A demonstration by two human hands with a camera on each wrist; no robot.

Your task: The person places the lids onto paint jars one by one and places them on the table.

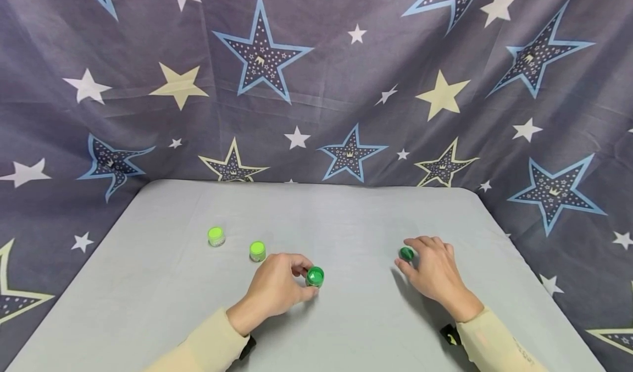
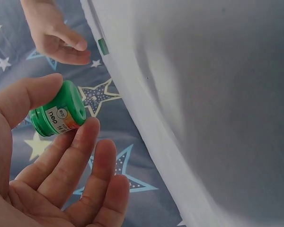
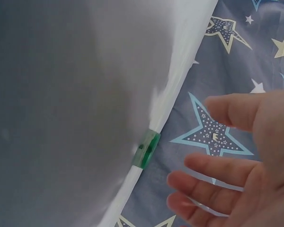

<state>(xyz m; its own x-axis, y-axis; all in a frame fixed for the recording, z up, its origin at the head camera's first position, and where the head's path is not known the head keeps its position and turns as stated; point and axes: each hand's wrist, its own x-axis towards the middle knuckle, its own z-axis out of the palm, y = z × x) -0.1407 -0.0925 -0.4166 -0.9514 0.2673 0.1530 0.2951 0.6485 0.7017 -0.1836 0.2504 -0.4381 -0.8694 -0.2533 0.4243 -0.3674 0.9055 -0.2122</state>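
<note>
My left hand (image 1: 277, 285) pinches a small green paint jar (image 1: 315, 277) between thumb and fingers, its uncovered top showing glossy green. In the left wrist view the paint jar (image 2: 57, 118) carries a white label reading "deli", and the other fingers lie loosely bent below it. A green lid (image 1: 406, 254) lies on the table to the right. Around it hovers my right hand (image 1: 436, 270), thumb and fingers spread. The right wrist view shows the lid (image 3: 146, 149) apart from the fingertips (image 3: 217, 109), with nothing in the hand.
Two lime-green jars, a farther one (image 1: 216, 236) and a nearer one (image 1: 257, 251), stand left of my left hand. They are on a table (image 1: 356, 223) with a pale grey cloth. A star-patterned curtain (image 1: 316, 108) hangs behind it and along both sides.
</note>
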